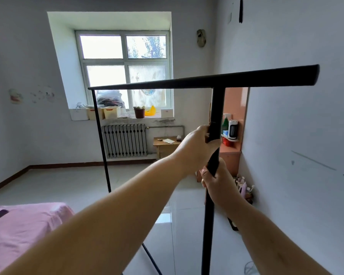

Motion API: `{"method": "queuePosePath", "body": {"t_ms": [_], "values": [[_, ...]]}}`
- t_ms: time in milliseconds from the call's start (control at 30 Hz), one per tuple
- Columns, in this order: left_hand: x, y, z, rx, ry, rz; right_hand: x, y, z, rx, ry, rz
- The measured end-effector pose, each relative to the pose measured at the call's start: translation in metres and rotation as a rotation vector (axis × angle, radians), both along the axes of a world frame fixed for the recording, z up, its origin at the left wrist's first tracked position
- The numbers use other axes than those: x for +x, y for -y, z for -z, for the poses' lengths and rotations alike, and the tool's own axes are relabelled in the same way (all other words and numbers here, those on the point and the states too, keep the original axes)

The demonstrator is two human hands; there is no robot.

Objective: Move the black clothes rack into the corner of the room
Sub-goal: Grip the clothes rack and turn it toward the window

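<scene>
White-walled room, window (pixel 124 70) ahead over a radiator (pixel 125 140), pink bed (pixel 22 229) at lower left. Black clothes rack (pixel 205 80) stands on the pale floor (pixel 72 183) near the right wall, empty top bar level. Left hand (pixel 197 144) wraps the near upright, fingers closed round it; right hand (pixel 219 180) clasps the same post just below.
</scene>
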State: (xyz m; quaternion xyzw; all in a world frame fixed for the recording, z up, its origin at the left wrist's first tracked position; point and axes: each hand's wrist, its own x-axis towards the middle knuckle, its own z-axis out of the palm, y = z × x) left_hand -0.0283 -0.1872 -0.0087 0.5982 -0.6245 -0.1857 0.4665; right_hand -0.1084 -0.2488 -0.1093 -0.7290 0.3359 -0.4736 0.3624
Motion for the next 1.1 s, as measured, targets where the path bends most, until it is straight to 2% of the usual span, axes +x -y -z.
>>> {"method": "queuePosePath", "body": {"t_ms": [67,133,200,267,367,500,600,800,1000,1067,1100], "values": [[0.013,0.013,0.007,0.035,-0.014,0.024,0.008,0.008,0.003,-0.026,-0.052,0.016],[0.026,0.029,0.014,0.036,-0.033,0.052,0.014,0.012,0.022,-0.037,-0.206,0.063],[0.041,0.046,0.02,0.036,-0.039,0.056,0.023,0.013,0.05,0.113,-0.366,0.082],[0.053,0.063,0.024,0.061,-0.051,0.064,0.033,0.017,0.07,0.262,-0.446,0.098],[0.07,0.088,0.03,0.063,-0.005,0.046,0.057,0.039,0.074,0.333,-0.432,0.145],[0.095,0.119,0.034,0.049,-0.014,0.01,0.089,0.072,0.072,0.324,-0.429,0.158],[0.112,0.144,0.033,0.038,-0.033,-0.013,0.104,0.1,0.076,0.298,-0.419,0.11],[0.14,0.198,0.032,0.031,-0.03,-0.048,0.128,0.153,0.103,0.379,-0.447,0.024],[0.17,0.243,0.035,0.018,-0.083,-0.182,0.168,0.213,0.11,0.318,-0.512,-0.064],[0.181,0.259,0.036,0.007,-0.104,-0.23,0.182,0.235,0.114,0.307,-0.486,-0.062],[0.185,0.265,0.038,0.0,-0.114,-0.244,0.187,0.241,0.115,0.375,-0.447,-0.079]]}}
